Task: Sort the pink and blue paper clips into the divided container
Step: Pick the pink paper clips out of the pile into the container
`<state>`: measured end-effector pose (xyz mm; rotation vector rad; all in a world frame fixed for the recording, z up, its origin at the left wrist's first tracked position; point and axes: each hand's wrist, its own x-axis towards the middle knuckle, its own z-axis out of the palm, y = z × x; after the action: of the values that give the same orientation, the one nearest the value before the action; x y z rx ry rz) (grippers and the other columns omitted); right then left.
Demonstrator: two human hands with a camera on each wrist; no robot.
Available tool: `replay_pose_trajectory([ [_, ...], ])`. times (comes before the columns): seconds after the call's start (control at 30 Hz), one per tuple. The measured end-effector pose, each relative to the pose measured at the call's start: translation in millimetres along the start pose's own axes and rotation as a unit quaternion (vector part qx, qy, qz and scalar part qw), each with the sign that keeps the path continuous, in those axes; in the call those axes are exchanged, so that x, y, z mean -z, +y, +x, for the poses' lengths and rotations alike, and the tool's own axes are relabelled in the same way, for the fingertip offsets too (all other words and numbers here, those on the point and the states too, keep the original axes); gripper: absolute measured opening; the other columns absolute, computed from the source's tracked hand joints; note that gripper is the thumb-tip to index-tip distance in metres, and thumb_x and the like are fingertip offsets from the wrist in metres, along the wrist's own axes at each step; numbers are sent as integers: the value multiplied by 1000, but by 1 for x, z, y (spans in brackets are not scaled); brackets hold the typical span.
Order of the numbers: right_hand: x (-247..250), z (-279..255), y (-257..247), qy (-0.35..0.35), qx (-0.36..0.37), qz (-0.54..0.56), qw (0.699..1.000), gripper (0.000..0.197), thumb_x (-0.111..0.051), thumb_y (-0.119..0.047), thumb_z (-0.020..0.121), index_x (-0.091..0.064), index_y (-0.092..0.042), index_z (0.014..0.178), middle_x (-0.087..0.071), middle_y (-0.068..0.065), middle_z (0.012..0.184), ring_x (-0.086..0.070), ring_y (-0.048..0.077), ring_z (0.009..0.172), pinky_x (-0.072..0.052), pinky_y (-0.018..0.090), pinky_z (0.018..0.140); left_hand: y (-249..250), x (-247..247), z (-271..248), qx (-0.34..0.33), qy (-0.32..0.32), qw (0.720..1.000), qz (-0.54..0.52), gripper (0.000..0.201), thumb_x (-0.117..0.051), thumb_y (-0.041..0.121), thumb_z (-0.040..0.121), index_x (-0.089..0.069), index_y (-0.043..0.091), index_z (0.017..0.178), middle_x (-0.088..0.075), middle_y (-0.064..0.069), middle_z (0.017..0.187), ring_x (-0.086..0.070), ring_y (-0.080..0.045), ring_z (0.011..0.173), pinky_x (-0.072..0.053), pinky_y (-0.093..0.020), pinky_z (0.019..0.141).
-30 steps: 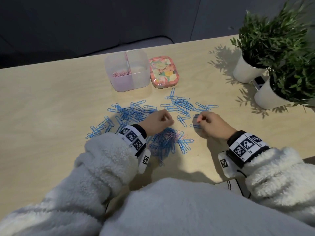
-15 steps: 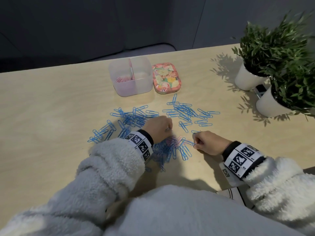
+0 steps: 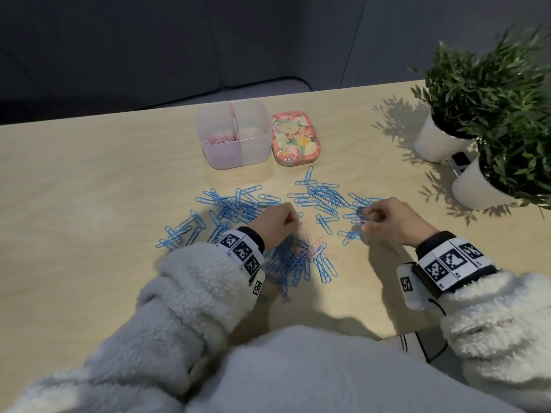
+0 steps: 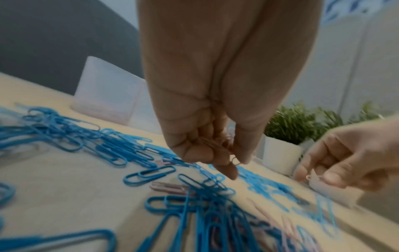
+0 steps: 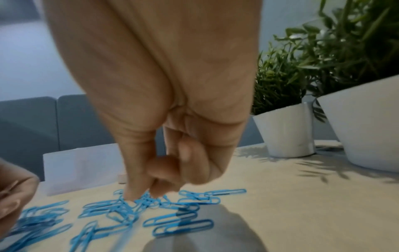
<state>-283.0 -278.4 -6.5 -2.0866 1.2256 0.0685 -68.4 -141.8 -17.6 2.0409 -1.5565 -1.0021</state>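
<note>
Fingers (image 4: 224, 168) of my left hand (image 3: 275, 225) curl round a small bunch of pink clips (image 4: 212, 144), cupped so none slip while I gather more. My right hand (image 3: 390, 222), right of centre, pinches into the blue clips (image 5: 129, 206) with thumb and forefinger to tease something free. At upper centre the divided container (image 3: 238, 158) waits, its left compartment already holding pink ones.
</note>
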Motion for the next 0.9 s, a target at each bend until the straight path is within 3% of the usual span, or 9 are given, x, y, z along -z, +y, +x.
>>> replay_pose_trajectory([
  [0.07,1,2,-4,49,8,-6,999,5,-61,-7,83,-65,-9,86,-57,8,71,-49,16,64,-36,15,56,-1,4,0,19,-13,995,-94,2,-50,12,93,-50,12,94,-54,8,74,-52,-8,69,-38,-9,60],
  [0.17,-11,3,-14,80,-34,147,985,22,-45,-5,91,-53,-13,72,-48,5,57,-45,10,44,-33,15,42,2,3,0,52,-51,976,-206,14,-45,8,95,-49,12,107,-56,5,72,-54,-6,66,-42,-16,62],
  [0.2,-15,0,-22,60,-63,254,963,26,-40,-3,91,-49,-12,68,-45,7,55,-43,11,38,-31,17,36,3,2,-1,69,-62,971,-220,13,-44,8,95,-51,13,104,-55,3,71,-53,-7,64,-42,-17,59],
  [0.27,-25,-5,-36,-28,-86,385,918,27,-35,-1,87,-46,-8,64,-45,8,50,-41,14,34,-27,21,39,6,-1,-1,91,-74,968,-223,12,-46,11,93,-56,14,86,-51,2,67,-48,-9,59,-38,-17,51],
  [0.33,-37,-5,-39,-94,-29,336,937,27,-44,-5,87,-49,-9,61,-44,4,44,-36,17,38,-27,23,43,7,-4,0,86,-82,976,-181,21,-53,17,90,-52,18,68,-48,3,64,-45,-10,58,-35,-20,51],
  [0.43,-50,3,-37,-126,99,120,980,21,-68,-8,79,-57,-21,66,-47,1,55,-39,14,50,-34,25,53,6,-10,-2,48,-100,993,-37,31,-60,29,87,-43,22,62,-47,7,63,-46,-14,67,-35,-25,60],
  [0.57,-56,12,-46,-128,132,-103,977,16,-74,-21,74,-58,-25,76,-44,-9,56,-43,11,56,-36,29,63,8,-16,-9,18,-92,992,81,25,-43,28,95,-54,6,90,-60,-14,93,-54,-28,91,-40,-34,76],
  [0.7,-59,14,-48,-149,151,-161,964,18,-65,-18,81,-52,-23,69,-54,-5,67,-50,18,70,-39,30,69,7,-18,-9,-25,-89,987,128,24,-40,19,95,-55,0,101,-62,-19,105,-57,-33,99,-43,-37,82],
  [0.9,-50,17,-40,-132,190,-168,958,18,-63,-18,83,-46,-22,78,-43,-11,58,-44,21,68,-31,27,66,5,-25,-8,-61,-99,974,197,20,-51,16,89,-59,3,102,-63,-15,109,-58,-31,103,-46,-39,86],
])
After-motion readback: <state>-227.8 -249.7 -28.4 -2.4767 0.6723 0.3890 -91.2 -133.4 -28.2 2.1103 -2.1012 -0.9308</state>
